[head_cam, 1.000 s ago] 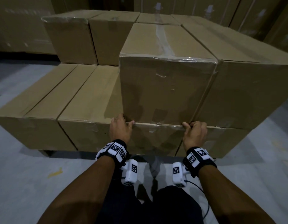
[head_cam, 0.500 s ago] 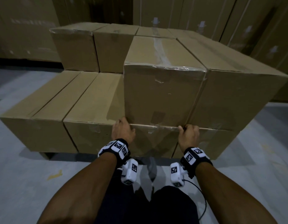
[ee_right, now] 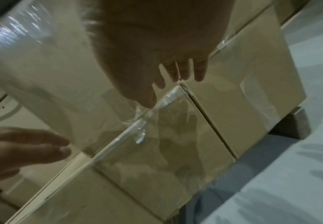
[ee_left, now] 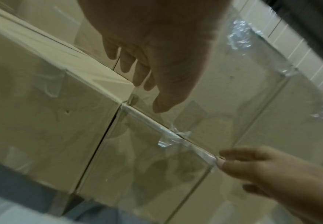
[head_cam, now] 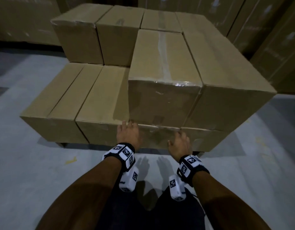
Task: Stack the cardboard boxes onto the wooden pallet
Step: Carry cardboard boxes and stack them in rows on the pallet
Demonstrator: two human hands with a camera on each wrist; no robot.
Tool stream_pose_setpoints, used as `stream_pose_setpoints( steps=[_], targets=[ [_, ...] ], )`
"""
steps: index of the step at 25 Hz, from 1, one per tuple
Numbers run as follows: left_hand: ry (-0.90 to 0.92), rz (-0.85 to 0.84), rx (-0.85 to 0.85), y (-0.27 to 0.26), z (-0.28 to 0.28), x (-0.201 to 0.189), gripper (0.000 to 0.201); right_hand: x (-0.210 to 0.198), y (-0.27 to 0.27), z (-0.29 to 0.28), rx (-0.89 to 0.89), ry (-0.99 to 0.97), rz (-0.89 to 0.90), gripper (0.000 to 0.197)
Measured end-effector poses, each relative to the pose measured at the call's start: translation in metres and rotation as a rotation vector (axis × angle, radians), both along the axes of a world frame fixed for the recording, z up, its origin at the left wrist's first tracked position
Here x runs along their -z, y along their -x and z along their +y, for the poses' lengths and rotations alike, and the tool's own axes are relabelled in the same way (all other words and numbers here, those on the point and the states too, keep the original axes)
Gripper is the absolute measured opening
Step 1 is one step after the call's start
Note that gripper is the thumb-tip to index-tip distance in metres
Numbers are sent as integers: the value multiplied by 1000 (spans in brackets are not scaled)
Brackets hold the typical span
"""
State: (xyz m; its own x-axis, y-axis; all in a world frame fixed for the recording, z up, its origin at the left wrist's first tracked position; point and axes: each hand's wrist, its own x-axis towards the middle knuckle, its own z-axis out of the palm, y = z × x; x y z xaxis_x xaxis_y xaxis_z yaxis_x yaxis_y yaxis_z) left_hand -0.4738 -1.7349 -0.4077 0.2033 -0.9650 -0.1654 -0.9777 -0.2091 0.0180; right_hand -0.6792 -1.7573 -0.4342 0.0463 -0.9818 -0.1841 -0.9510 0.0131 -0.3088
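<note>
Both hands [head_cam: 129, 135] (fingers relaxed) at the taped box's [head_cam: 163, 83] lower edge

Open floor [head_cam: 35, 171] lies before the stack; upper boxes [head_cam: 165, 103] wall off the right, while lower box tops [head_cam: 73, 95] stay bare.

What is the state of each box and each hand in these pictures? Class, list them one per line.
Front upper box: taped shut, resting on the bottom layer, flush with its front edge.
Right upper box: closed, beside it, touching.
Back boxes: closed, stacked on the second layer.
Bottom boxes: closed, side by side.
Left hand: open, no grip, fingertips at the front box's lower edge.
Right hand: open, no grip, fingers relaxed.
</note>
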Motion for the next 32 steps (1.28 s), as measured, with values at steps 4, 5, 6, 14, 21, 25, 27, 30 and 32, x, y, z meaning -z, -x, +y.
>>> stream_pose_setpoints(
  steps=[4,5,6,14,21,25,27,30,32],
  targets=[
    [-57,35,42,17,34,-99,53,-103,12,28,-35,-85,29,42],
    [-67,39,57,21,43,-123,51,-129,14,36,-45,-106,29,43],
    [-69,37,72,26,51,-155,50,-161,19,44,-55,-118,26,44],
    [-68,53,109,65,86,-357,42,-366,65,80,-95,-174,-11,40],
    [-33,100,89,97,94,-386,49,-395,98,84,-109,-124,-33,43],
    [-32,108,81,102,83,-385,51,-390,106,75,-94,-141,-51,46],
    [-35,116,62,100,69,-383,49,-385,105,62,-93,-141,-62,47],
    [-33,139,64,92,35,-374,47,-376,99,27,-86,-158,-39,47],
    [-19,165,79,83,3,-365,47,-371,94,-5,-78,-170,-34,47]
  ],
)
